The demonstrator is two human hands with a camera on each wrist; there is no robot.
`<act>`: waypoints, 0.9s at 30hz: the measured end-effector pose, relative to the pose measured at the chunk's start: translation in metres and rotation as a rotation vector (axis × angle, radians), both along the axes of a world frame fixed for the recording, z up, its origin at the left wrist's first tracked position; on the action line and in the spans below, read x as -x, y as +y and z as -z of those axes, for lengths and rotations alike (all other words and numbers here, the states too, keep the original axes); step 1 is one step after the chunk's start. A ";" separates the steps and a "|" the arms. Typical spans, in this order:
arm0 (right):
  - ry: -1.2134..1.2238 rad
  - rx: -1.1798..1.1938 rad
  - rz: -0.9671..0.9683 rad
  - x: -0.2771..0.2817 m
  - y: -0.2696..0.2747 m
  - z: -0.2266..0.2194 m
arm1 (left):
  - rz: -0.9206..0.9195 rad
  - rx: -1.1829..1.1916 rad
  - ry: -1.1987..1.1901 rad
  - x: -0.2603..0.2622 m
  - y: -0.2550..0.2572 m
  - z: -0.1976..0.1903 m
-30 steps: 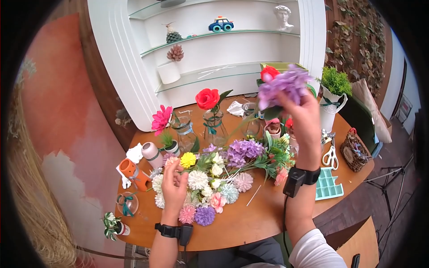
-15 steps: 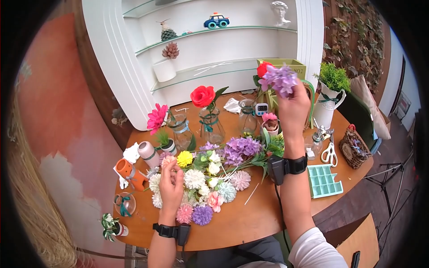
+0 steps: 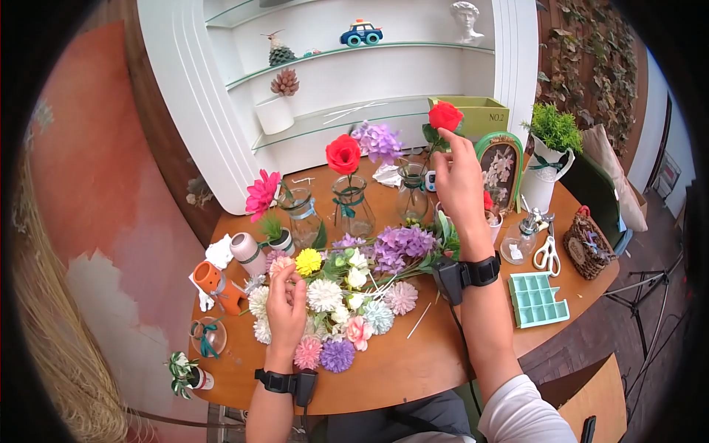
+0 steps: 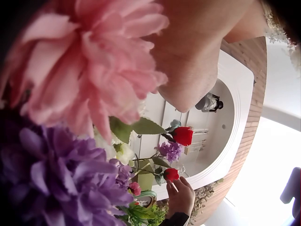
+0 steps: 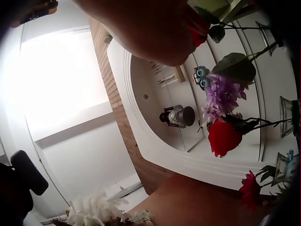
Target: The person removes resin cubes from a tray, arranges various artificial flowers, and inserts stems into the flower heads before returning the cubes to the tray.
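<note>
My right hand (image 3: 461, 181) is raised at the right glass vase (image 3: 412, 193), its fingertips right at the red rose (image 3: 445, 116) standing there. From the same vase a purple hydrangea (image 3: 378, 142) leans left. In the right wrist view the fingers overlap the rose, and the hydrangea (image 5: 223, 96) hangs clear of the hand. My left hand (image 3: 286, 310), fingers loosely bent, is over the left side of a heap of artificial flowers, beside a white pompom flower (image 3: 323, 295) and a yellow flower (image 3: 308, 261). Pink petals (image 4: 89, 66) fill much of the left wrist view.
Another glass vase (image 3: 353, 214) holds a red rose (image 3: 343, 153); a third (image 3: 301, 221) has a magenta daisy (image 3: 263, 195). At the right are scissors (image 3: 546, 256), a mint compartment tray (image 3: 538, 299), a white pitcher (image 3: 540, 184) and a green frame (image 3: 502, 170). Shelves rise behind.
The purple hydrangea, held in my right hand before, has moved left and now stands in the right vase, released. My right hand has come to the red rose. The left hand has stayed put.
</note>
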State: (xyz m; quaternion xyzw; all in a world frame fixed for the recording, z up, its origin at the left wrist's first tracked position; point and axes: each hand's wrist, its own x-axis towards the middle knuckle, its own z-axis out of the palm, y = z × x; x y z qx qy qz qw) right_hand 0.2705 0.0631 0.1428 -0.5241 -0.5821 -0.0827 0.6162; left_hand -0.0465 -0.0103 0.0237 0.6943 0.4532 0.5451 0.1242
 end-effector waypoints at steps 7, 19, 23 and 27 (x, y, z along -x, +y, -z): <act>0.028 -0.034 -0.073 0.009 -0.013 -0.010 | 0.012 -0.007 -0.005 0.000 0.000 0.001; -0.478 -0.013 -0.262 0.037 0.004 0.011 | 0.002 -0.002 0.017 0.000 0.003 0.004; -0.449 0.122 -0.194 0.035 0.012 0.022 | -0.015 0.002 0.045 -0.001 0.000 0.000; -0.404 0.095 -0.108 0.021 0.025 0.033 | 0.005 0.040 0.022 0.001 0.001 0.002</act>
